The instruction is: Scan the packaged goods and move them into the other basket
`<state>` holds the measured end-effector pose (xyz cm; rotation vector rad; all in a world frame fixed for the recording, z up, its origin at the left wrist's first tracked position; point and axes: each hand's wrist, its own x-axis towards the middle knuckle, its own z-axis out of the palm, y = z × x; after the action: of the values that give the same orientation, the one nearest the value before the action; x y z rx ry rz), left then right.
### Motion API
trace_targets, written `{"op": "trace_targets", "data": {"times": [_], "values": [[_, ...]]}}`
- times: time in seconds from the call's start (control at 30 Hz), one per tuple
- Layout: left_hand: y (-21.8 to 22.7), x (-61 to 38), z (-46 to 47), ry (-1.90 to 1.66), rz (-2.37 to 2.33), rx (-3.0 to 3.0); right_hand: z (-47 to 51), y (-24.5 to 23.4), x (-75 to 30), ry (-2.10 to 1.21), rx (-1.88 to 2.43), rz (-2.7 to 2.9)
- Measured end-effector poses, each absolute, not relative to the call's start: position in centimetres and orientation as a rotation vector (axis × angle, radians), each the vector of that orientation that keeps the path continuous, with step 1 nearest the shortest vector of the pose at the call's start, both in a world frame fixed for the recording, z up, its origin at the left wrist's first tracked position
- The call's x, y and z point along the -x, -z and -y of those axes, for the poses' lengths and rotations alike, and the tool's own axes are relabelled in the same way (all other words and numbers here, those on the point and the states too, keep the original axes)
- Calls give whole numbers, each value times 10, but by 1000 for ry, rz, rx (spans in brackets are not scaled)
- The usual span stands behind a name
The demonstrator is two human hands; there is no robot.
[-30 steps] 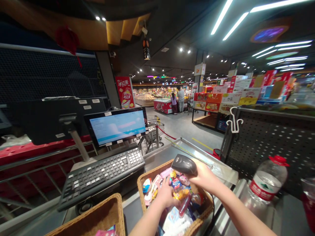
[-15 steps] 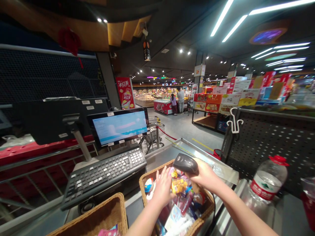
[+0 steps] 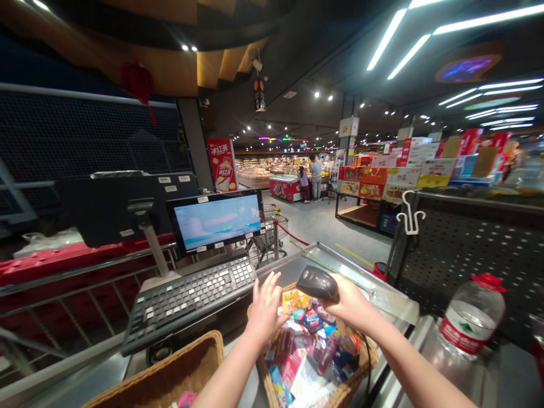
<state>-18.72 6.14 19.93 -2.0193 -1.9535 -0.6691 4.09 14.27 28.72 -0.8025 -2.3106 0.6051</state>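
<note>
A black handheld barcode scanner [image 3: 317, 283] is gripped in my right hand [image 3: 351, 303], above the back right part of a wicker basket [image 3: 369, 362]. Its cable hangs down along the basket's right side. Inside the basket lie many small packaged goods [image 3: 312, 345] in coloured wrappers. My left hand [image 3: 267, 309] hovers by the basket's back left rim, fingers stretched out and apart, with nothing visible in it. Close to its fingertips are the yellow packet [image 3: 294, 300] and the keyboard's right end.
A keyboard [image 3: 191, 303] and a lit monitor [image 3: 219, 221] stand at the left. Another wicker basket [image 3: 170, 371] at the lower left holds a pink item. At the right is a large red-capped bottle [image 3: 471, 317]. Two people [image 3: 315, 175] stand in the background.
My left hand has moved up and left, from over the goods to the basket's back left rim. The scanner stays in my right hand. The camera view has shifted slightly.
</note>
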Motion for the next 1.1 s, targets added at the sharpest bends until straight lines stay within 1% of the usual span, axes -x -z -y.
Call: {"op": "trace_targets", "data": {"times": [0.17, 0.4, 0.73, 1.1], "values": [[-218, 197, -51, 668, 1904, 1946, -136, -290, -35, -635, 785, 2319], [-231, 207, -38, 655, 1896, 1864, -129, -290, -29, -649, 740, 2318], [-257, 232, -14, 625, 1891, 1712, -103, -301, -10, -710, 559, 2383], [-269, 257, 25, 545, 1900, 1557, -78, -300, 16, -718, 468, 2419]]}}
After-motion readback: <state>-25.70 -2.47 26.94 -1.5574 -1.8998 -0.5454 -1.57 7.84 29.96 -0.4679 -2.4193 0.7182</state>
